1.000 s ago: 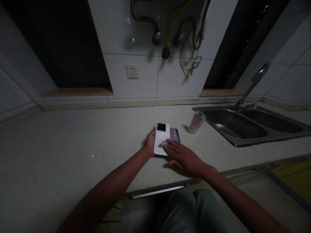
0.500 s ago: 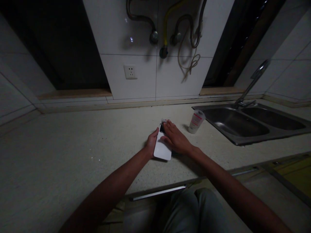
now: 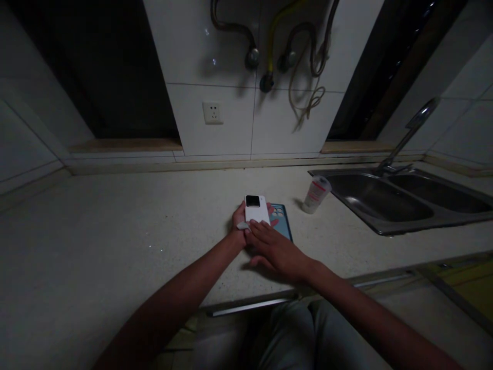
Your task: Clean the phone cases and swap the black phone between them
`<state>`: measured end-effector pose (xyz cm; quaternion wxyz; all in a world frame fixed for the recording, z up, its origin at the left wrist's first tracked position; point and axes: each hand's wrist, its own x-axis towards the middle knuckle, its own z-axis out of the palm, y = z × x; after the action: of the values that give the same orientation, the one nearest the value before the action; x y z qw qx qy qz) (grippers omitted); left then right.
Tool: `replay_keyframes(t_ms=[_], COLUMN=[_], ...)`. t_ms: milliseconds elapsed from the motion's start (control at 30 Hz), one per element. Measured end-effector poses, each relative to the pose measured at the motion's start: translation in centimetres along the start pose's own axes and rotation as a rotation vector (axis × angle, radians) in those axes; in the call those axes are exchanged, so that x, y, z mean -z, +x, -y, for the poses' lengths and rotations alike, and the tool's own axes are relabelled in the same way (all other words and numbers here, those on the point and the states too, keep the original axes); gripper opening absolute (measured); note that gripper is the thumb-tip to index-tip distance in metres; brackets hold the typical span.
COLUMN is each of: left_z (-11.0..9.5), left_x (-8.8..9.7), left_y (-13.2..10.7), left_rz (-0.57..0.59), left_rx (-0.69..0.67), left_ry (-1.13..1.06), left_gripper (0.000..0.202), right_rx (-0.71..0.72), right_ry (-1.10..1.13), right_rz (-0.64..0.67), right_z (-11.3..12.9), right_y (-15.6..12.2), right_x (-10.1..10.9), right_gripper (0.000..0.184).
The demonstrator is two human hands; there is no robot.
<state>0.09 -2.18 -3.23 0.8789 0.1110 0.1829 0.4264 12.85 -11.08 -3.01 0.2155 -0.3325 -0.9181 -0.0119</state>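
Counter (image 3: 115,221) spreads wide at frame left. Mid-frame, the left hand (image 3: 238,220) holds the white phone (image 3: 259,211), its lower end hidden beneath the right hand (image 3: 278,251), whose narrow-set fingers touch a pale scrap (image 3: 242,225), pinch unclear. Rightward: partly covered blue case (image 3: 284,227), cup (image 3: 316,195), frame-cropped sink (image 3: 372,224).

A kitchen is showing: a double-bowl sink (image 3: 416,225) and faucet (image 3: 399,144) are standing at right, a countertop (image 3: 185,205) is crossing the middle, hoses (image 3: 271,51) are hanging at top centre.
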Motion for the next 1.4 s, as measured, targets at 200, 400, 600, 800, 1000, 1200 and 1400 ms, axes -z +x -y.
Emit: replay_keyframes(t_ms=[200, 400, 600, 800, 1000, 1200, 1400], left_z=[-0.1, -0.1, -0.3, -0.3, -0.2, -0.2, -0.3], left_x=[-0.6, -0.8, -0.4, -0.2, -0.2, 0.0, 0.3], left_y=[-0.5, -0.8, -0.5, -0.3, -0.2, 0.0, 0.1], left_rz=[0.001, 0.003, 0.018, -0.005, -0.015, -0.012, -0.025], left_rx=[-0.016, -0.011, -0.054, -0.062, -0.088, -0.089, -0.089], left_ry=[0.003, 0.013, 0.031, 0.015, 0.036, 0.021, 0.006], left_gripper=[0.055, 0.051, 0.050, 0.049, 0.049, 0.049, 0.052], right_rx=[0.076, -0.065, -0.330, -0.262, -0.214, -0.178, -0.162], right_ry=[0.003, 0.015, 0.099, 0.002, -0.158, -0.226, -0.319], right_rz=[-0.078, -0.350, -0.457, -0.375, -0.307, -0.320, -0.377], right_z=[0.5, -0.2, 0.4, 0.7, 1.3, 2.1, 1.9], right_y=[-2.8, -4.6, -4.3, -3.2, -2.3, -1.4, -1.8], right_x=[1.2, 1.8, 1.6, 0.5, -0.1, 0.2, 0.0], right_gripper=[0.038, 0.031, 0.025, 0.019, 0.024, 0.018, 0.018])
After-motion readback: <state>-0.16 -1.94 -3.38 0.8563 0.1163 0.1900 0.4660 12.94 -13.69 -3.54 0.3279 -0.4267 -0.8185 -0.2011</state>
